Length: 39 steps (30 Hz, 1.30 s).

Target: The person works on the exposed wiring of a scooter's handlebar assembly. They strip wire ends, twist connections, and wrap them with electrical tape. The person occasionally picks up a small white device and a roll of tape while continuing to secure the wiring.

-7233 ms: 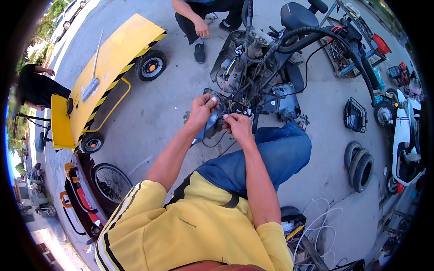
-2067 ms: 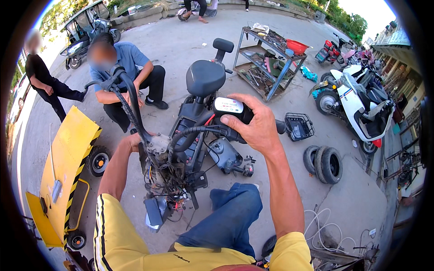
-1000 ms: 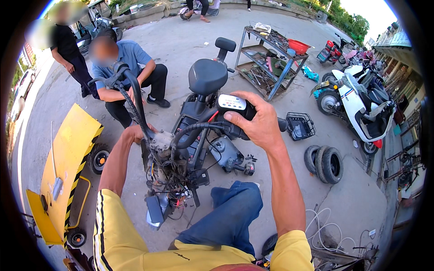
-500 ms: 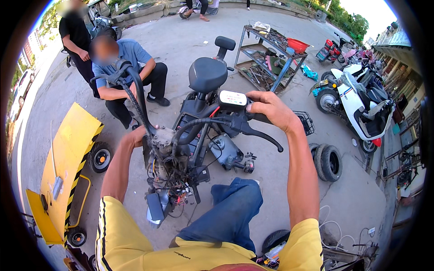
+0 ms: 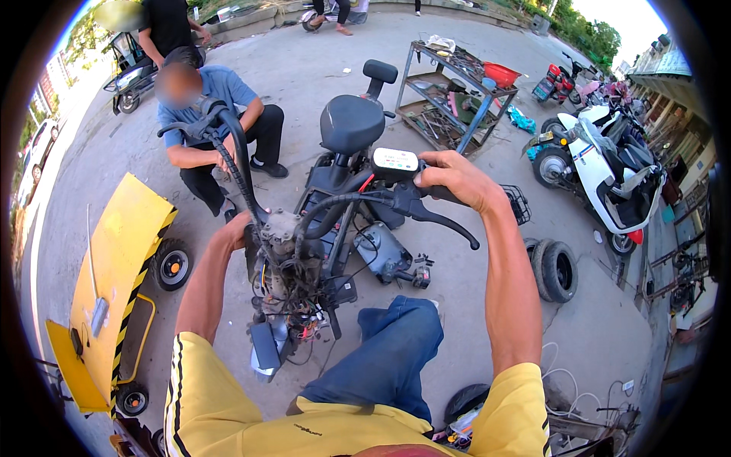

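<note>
A partly stripped electric scooter stands in front of me, its black seat (image 5: 350,124) beyond the handlebar. My right hand (image 5: 457,181) is closed round the right handlebar grip, thumb beside a small white-faced display (image 5: 395,161). A black brake lever (image 5: 445,228) sticks out below that hand. My left hand (image 5: 237,230) reaches to the left side of the steering column (image 5: 282,228); its fingers are mostly hidden there. Loose wires (image 5: 312,324) and a dark rectangular box (image 5: 264,346) hang at the scooter's front. The left handlebar (image 5: 236,156) rises toward a crouching person.
The person in a blue shirt (image 5: 221,84) crouches at far left; another in black (image 5: 169,30) stands behind. A yellow cart (image 5: 114,266) stands left. Beyond the seat is a tool trolley (image 5: 480,122). Tyres (image 5: 560,270) and a white scooter (image 5: 601,175) are on the right.
The standing person has moved right, uncovering more of a parked vehicle behind. The view has shifted slightly. Both my hands keep their places on the scooter.
</note>
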Each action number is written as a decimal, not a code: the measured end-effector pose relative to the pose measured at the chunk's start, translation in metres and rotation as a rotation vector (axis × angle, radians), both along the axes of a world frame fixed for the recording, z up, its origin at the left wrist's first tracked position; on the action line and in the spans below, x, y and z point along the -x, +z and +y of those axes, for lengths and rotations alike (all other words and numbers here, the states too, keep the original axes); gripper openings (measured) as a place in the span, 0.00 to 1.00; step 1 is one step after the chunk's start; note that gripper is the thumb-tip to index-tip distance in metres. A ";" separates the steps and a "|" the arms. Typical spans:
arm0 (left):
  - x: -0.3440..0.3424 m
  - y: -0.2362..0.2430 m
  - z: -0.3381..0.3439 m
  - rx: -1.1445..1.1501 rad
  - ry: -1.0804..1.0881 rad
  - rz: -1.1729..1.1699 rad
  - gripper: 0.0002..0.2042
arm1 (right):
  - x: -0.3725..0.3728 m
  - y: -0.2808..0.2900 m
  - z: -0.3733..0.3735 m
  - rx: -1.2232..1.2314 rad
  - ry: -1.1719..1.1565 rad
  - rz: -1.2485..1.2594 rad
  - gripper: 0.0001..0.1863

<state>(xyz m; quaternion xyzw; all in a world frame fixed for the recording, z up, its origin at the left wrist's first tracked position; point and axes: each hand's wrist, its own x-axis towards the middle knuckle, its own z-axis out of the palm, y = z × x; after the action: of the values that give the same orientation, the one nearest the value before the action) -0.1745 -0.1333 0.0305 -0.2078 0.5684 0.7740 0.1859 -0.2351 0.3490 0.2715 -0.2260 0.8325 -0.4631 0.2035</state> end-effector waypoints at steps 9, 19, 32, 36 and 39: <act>-0.003 0.003 0.000 -0.051 -0.046 0.022 0.14 | 0.003 0.003 -0.007 -0.136 0.017 -0.069 0.30; 0.008 -0.025 -0.017 -0.072 -0.064 0.024 0.12 | 0.004 0.001 -0.005 -0.114 -0.014 -0.093 0.27; 0.011 -0.026 -0.030 -0.051 -0.216 -0.008 0.11 | -0.027 0.000 -0.016 0.300 -0.001 0.238 0.32; 0.020 -0.042 -0.028 -0.072 -0.135 -0.030 0.08 | -0.030 -0.016 -0.036 0.322 -0.120 0.317 0.24; 0.017 -0.067 -0.069 -0.120 -0.164 0.028 0.10 | -0.026 -0.018 -0.044 0.334 -0.124 0.355 0.23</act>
<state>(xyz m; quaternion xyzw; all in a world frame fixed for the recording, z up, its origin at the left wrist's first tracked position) -0.1912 -0.2023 -0.0369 -0.1385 0.5388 0.7917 0.2526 -0.2091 0.3045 0.2530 -0.2829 0.7792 -0.5591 -0.0147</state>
